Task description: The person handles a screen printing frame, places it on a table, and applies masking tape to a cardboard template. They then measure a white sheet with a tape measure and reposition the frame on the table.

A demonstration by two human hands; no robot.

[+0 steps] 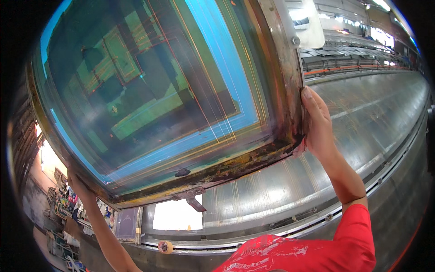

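A large screen printing frame fills the upper left, raised and tilted before me. Its mesh is stained green and dark, with bright blue bands and thin lines. My right hand grips the frame's right side, near the lower corner, with the thumb on the edge. At the lower left side, my left hand holds the frame; its fingers are mostly hidden behind the rim. A metal bracket sticks out from the frame's lower edge. Below it, a white sheet lies on the long printing table.
A metal rail runs along the table's near edge, with a roll of tape beside it. Another, smaller screen frame stands at the lower left. Stacked racks stand beyond the table, and cluttered shelves are at left.
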